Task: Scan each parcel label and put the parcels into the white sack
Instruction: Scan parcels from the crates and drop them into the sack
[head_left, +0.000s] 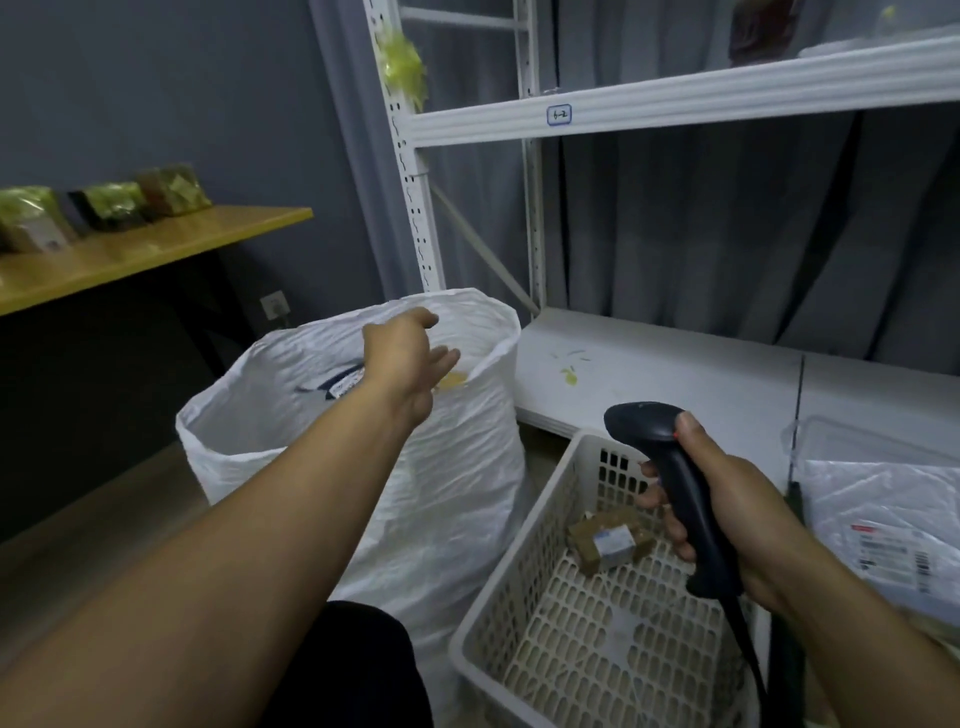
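L hand (405, 353) above sack (457, 467) mouth, fingers (447, 356) loosely spread, empty. R hand (727, 509) curled round scanner (675, 467). Parcel (610, 540) in basket (519, 571), just below R fingers.

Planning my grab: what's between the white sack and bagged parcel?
Head view: the basket with a brown parcel; the right hand holds the scanner over it.

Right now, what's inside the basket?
One small brown parcel with a pale label lies on the basket floor. The right hand and scanner hide the basket's right side.
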